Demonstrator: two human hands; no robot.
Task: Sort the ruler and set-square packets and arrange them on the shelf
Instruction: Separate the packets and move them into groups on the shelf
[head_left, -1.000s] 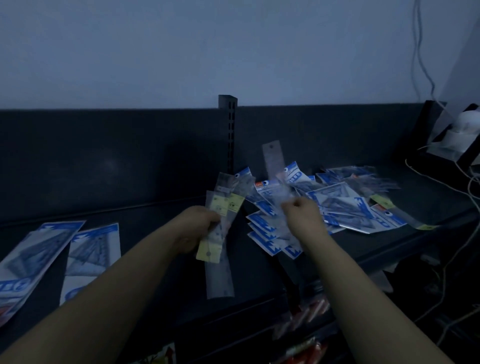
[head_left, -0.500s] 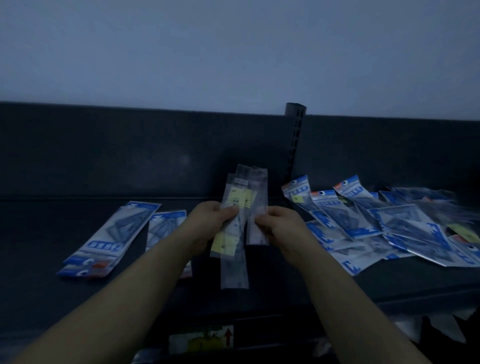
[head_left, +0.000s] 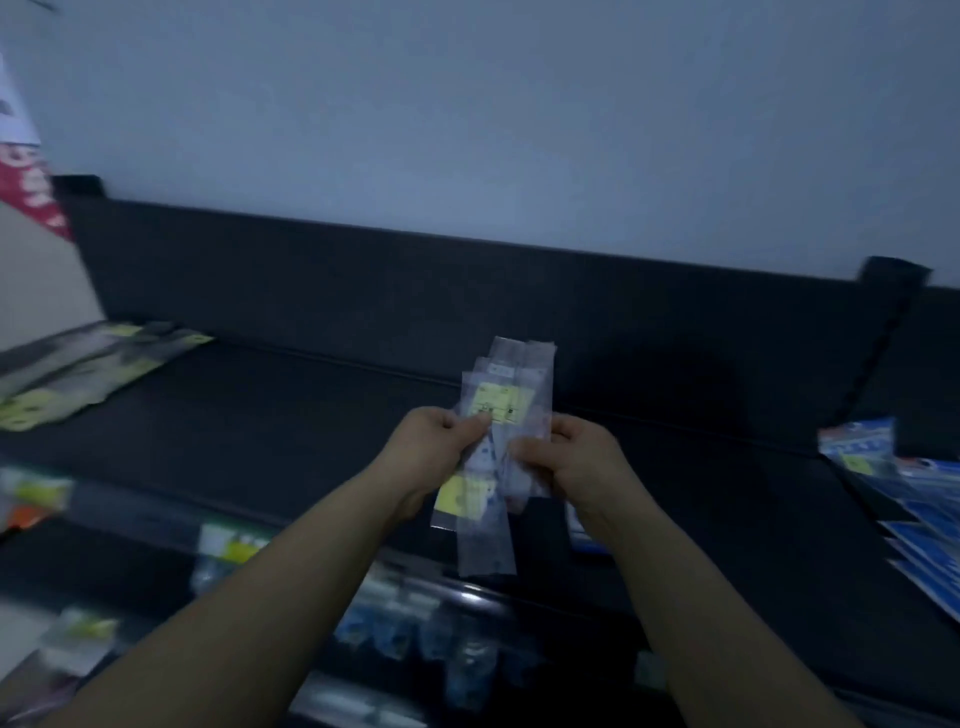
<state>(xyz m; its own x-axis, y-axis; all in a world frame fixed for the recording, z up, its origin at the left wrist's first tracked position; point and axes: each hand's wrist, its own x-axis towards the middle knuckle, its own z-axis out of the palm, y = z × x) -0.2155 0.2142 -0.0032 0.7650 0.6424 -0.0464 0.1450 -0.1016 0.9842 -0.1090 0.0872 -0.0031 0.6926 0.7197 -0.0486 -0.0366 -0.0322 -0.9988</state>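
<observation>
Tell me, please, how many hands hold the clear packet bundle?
2: the left hand pinches the packet bundle at its left edge, the right hand at its right edge.

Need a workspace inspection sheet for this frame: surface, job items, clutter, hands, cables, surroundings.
Surface: dark shelf, dimly lit, with a dark back panel.
Job's things: ruler packets, clear with yellow labels, held as an upright bundle above the shelf; blue set-square packets heaped at the right edge.
Clutter: blurred packets with yellow-green labels at the shelf's far left; blurred goods on the lower shelf.
Grippers: left hand and right hand both pinch the bundle, one on each side.
Cables: nothing seen.
Surroundings: pale wall behind; slotted upright at right; red sign at the left edge.
</observation>
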